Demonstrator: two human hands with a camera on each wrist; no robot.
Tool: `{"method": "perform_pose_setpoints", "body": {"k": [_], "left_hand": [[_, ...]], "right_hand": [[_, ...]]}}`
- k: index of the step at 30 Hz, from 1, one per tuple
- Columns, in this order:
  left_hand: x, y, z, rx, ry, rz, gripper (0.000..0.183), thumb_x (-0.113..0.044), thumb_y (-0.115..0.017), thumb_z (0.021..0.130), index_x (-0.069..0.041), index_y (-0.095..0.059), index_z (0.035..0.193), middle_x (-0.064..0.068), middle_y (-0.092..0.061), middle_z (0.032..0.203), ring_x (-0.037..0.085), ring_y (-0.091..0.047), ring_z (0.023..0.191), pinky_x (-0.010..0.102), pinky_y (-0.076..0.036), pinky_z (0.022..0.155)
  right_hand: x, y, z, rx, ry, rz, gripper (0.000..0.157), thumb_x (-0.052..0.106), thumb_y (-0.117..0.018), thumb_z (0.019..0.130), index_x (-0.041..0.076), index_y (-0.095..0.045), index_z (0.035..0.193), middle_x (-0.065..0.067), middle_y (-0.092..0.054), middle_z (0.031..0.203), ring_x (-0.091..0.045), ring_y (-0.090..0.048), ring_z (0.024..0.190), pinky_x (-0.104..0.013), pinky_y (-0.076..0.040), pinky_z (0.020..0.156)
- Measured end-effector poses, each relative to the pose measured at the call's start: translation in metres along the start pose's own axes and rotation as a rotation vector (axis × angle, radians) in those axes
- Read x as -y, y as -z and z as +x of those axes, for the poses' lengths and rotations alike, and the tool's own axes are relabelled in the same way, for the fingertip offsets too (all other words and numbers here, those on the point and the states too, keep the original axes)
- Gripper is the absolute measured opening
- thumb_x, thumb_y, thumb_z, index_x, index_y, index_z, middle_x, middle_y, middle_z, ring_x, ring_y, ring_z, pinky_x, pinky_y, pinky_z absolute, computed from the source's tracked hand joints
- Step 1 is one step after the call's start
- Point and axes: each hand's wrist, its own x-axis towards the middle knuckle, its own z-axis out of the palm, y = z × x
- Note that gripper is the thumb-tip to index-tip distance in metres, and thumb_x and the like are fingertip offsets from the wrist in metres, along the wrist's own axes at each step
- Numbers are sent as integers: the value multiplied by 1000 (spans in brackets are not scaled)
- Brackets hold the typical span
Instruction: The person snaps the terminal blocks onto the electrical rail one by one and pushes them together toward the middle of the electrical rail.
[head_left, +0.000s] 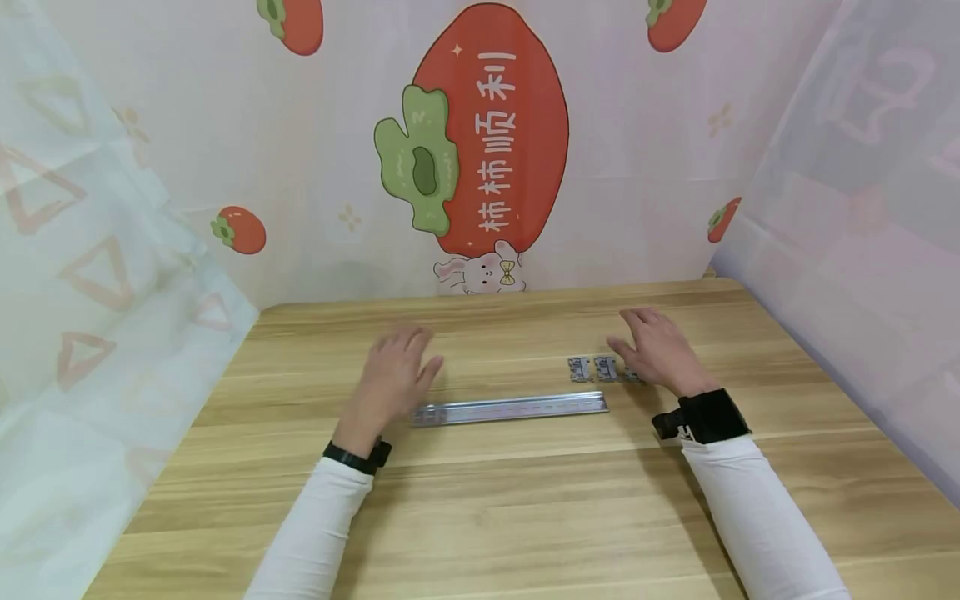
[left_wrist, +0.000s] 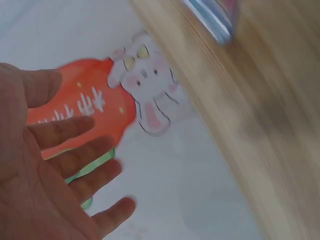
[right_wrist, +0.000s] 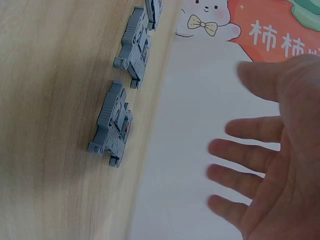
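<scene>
A silvery slotted DIN rail [head_left: 517, 408] lies flat across the middle of the table; its end [left_wrist: 212, 20] shows at the top of the left wrist view. My left hand [head_left: 393, 379] is raised just beyond the rail's left end, its fingers [left_wrist: 92, 155] spread and holding nothing. To the right, my right hand [head_left: 663, 350] hovers over a short row of grey terminal blocks [head_left: 605, 368], fingers loosely extended and nothing in them. It partly covers the rightmost block in the head view. The right wrist view shows the nearest block [right_wrist: 112, 125] lying on its side.
The wooden table [head_left: 480, 517] ends at a white cloth backdrop [head_left: 315, 167] printed with persimmons and a rabbit. More printed cloth [head_left: 75, 333] hangs at the left side, and another sheet [head_left: 862, 208] at the right. Black straps [head_left: 716, 415] hold the wrist cameras.
</scene>
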Motion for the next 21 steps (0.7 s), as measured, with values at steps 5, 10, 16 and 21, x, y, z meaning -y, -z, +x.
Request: {"method": "perform_pose_setpoints", "body": {"k": [5, 10, 16, 21], "left_hand": [[-28, -10, 0, 141, -92, -81, 50, -41, -44, 95, -10, -48, 134, 12, -49, 130, 30, -46, 120, 44, -35, 95], [-48, -20, -4, 240, -136, -89, 46, -39, -51, 92, -15, -52, 131, 6, -52, 126, 24, -49, 113, 41, -40, 90], [-59, -25, -9, 282, -181, -103, 42, -38, -55, 90, -19, -55, 127, 2, -53, 122, 20, -50, 107, 39, -41, 87], [-63, -28, -10, 295, -196, -85, 47, -40, -55, 90, -17, -53, 130, 2, -52, 119, 20, -48, 107, 38, -41, 85]], "right_hand": [[1, 3, -3, 99, -44, 37, 59, 37, -53, 91, -4, -42, 133, -28, -45, 129, -43, -41, 118, -54, -31, 94], [0, 4, -4, 152, -58, 53, 63, 35, -60, 87, -6, -42, 132, -28, -46, 127, -42, -44, 116, -52, -35, 92], [-3, 5, -6, 204, -71, 65, 68, 38, -63, 84, -6, -43, 132, -27, -47, 126, -41, -44, 115, -51, -36, 91], [-5, 6, -7, 245, -80, 79, 70, 38, -65, 81, -6, -44, 131, -26, -48, 125, -40, -46, 114, -51, -36, 92]]}}
